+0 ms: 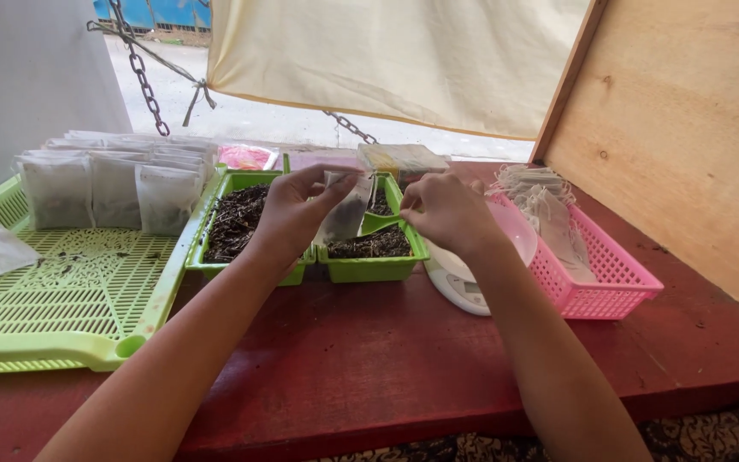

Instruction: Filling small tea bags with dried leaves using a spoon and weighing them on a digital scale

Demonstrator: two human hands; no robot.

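My left hand (288, 214) pinches a small white filter bag (348, 208) by its top and holds it upright over a green tub of dark loose tea (375, 263). My right hand (448, 210) grips the handle of a green scoop (380, 223), whose bowl sits at the bag's lower edge above the tea. A second green tub of dark leaves (234, 224) lies under my left wrist. Just right of my right hand stands a white kitchen scale (465, 289) with a white bowl on it.
A pink basket (613, 282) with several empty white bags sits at the right. A large green perforated tray (70, 291) at the left holds rows of filled bags (113, 184). A wooden board leans at the far right. The table is red.
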